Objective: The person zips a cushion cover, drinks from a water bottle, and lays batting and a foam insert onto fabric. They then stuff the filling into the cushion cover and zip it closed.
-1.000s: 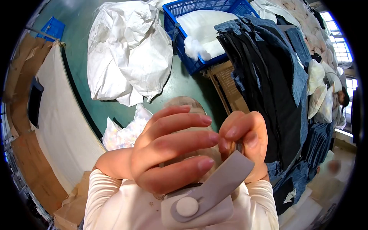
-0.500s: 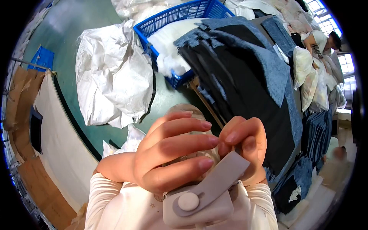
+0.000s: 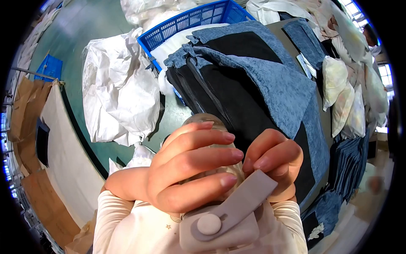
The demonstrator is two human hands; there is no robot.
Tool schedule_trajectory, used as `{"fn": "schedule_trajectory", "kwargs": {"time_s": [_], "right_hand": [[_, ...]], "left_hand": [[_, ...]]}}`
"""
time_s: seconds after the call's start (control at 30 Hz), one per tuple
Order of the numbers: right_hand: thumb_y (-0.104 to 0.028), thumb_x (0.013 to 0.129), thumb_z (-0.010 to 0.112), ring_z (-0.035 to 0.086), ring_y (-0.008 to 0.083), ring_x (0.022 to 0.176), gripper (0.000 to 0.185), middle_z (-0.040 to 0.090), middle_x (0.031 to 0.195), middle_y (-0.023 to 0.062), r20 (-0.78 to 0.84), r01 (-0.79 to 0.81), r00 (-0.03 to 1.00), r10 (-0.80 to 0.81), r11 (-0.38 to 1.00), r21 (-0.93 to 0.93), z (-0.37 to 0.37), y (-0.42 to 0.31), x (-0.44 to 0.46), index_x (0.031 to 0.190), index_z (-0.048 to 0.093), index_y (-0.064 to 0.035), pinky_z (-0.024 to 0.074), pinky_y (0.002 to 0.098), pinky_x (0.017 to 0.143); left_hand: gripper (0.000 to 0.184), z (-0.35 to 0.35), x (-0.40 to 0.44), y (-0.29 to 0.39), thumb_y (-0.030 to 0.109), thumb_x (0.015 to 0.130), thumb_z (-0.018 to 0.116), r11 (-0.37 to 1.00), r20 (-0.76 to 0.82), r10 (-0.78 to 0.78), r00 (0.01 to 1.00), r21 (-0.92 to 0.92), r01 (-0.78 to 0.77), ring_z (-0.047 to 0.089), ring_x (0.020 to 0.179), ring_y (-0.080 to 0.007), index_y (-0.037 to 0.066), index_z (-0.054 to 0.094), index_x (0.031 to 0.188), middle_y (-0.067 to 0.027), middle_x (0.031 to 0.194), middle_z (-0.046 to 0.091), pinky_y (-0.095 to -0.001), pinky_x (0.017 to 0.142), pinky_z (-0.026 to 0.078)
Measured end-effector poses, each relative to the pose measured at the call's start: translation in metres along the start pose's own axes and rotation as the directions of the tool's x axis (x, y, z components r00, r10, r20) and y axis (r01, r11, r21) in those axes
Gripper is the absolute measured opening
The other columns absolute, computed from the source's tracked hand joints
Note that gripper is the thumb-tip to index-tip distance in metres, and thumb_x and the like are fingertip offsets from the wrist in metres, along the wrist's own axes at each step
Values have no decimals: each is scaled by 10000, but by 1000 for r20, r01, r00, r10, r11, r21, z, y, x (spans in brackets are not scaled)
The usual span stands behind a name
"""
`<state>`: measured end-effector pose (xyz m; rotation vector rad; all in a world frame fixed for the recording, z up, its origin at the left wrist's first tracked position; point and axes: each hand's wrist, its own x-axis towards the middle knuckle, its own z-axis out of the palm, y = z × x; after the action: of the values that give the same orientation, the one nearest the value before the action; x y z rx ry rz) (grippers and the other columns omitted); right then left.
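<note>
In front of my chest is a clear bottle [image 3: 207, 120] with a grey-beige lid [image 3: 237, 237] facing up at me. My left hand [image 3: 192, 165] wraps round the bottle's body, fingers curved across it and slightly apart. A flat carry strap [image 3: 249, 190] is fixed to the lid by a round button [image 3: 209, 224]. My right hand [image 3: 275, 163] is curled, thumb and fingertips closed at the strap's free end; its palm side is partly hidden. Much of the bottle lies behind my left fingers.
Ahead, blue-grey and black fabric pieces [image 3: 279, 84] lie stacked on a table. A blue crate [image 3: 186, 21] with white material stands beyond, beside a big white sack [image 3: 120, 89]. Filled clear bags [image 3: 336, 76] line the right. A pale board [image 3: 63, 156] stands left. A co-worker [image 3: 370, 36] is partly visible.
My view has shifted, bringing the fabric stack further left. The right hand has moved slightly right, its fingertips apart from the left fingers. The left hand keeps its hold on the bottle.
</note>
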<state>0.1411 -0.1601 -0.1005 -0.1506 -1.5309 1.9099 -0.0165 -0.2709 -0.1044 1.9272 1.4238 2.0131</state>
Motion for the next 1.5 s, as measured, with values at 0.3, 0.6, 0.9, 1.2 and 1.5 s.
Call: {"fn": "schedule_trajectory", "kwargs": {"time_s": [0.3, 0.6, 0.9, 1.2, 1.5], "right_hand": [[-331, 983, 615, 658, 217, 769, 350, 672, 917, 172, 46, -72, 996, 73, 997, -17, -19, 5, 14, 962, 708, 6, 523, 308, 669], [-288, 883, 744, 640, 227, 841, 340, 641, 1000, 206, 111, -155, 986, 126, 939, 307, -20, 15, 16, 1013, 665, 16, 511, 308, 755], [-155, 755, 661, 617, 249, 861, 289, 608, 984, 231, -10, -203, 969, 247, 819, 537, -24, 1, 6, 972, 659, 35, 483, 318, 823], [-151, 770, 658, 620, 248, 846, 306, 607, 1008, 233, 16, -121, 991, 131, 849, 515, -43, 5, -1, 1003, 661, 48, 493, 308, 798], [-136, 771, 639, 621, 247, 858, 313, 609, 1008, 233, 39, -21, 999, 2, 869, 494, -44, 13, 0, 1017, 662, 55, 498, 301, 797]], "left_hand": [[331, 9, -1, -14, 124, 777, 771, 999, -74, -38, 997, 12, 39, 687, 856, -356, 44, 617, 1059, -183, 1014, 684, -482, 742, 551], [366, -2, 2, -13, 128, 766, 776, 991, 45, -58, 997, 125, 52, 685, 888, -349, 67, 613, 1088, -174, 1048, 683, -491, 757, 543], [366, 25, 6, -17, 125, 777, 777, 994, -2, -29, 1000, 108, 29, 690, 867, -346, 73, 592, 1088, -167, 1034, 683, -486, 751, 545], [343, 36, 15, -20, 130, 782, 770, 996, 60, 0, 998, 88, -5, 690, 858, -350, 52, 611, 1076, -173, 1022, 684, -477, 736, 551], [344, 42, 14, -21, 136, 786, 768, 998, -33, 26, 999, 61, -24, 691, 856, -347, 59, 610, 1082, -168, 1027, 683, -473, 722, 556]]}}
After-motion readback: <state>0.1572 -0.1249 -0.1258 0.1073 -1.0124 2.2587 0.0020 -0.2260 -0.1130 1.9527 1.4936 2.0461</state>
